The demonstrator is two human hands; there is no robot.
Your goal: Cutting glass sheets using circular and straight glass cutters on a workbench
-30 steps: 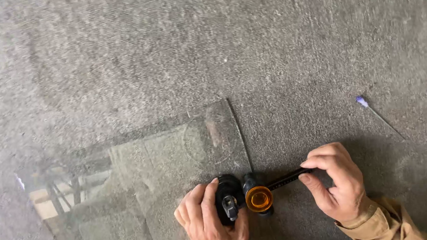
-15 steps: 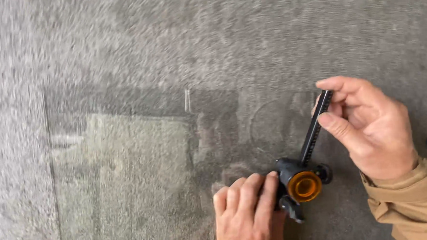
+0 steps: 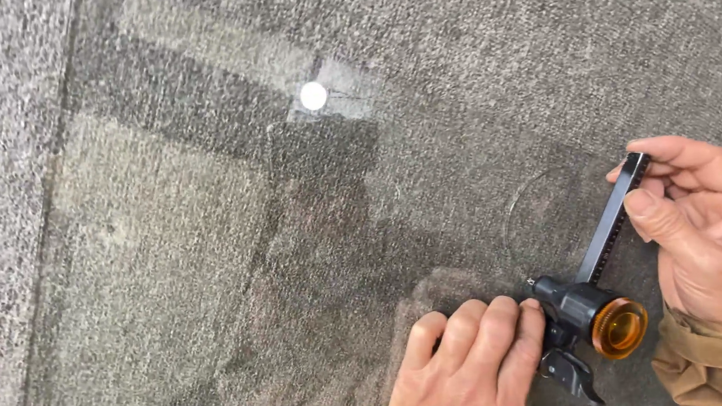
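Note:
A clear glass sheet (image 3: 216, 260) lies flat on grey carpet and shows faint reflections. On its right part stands a black circle cutter (image 3: 585, 306) with an orange knob (image 3: 619, 328) and a black ruled arm (image 3: 613, 219). My left hand (image 3: 468, 362) presses flat on the glass, its fingertips against the cutter's black base. My right hand (image 3: 695, 218) pinches the far end of the ruled arm between thumb and fingers. A thin curved score line (image 3: 519, 207) shows on the glass left of the arm.
Grey carpet (image 3: 534, 46) covers the whole surface under and around the glass. A bright round reflection (image 3: 313, 95) sits on the glass near the top middle. The tan sleeve (image 3: 707, 358) of my right arm is at the lower right.
The view has closed in on the glass. My right hand has swung the cutter's arm from pointing right to pointing up and away. My left hand stays at the cutter's base.

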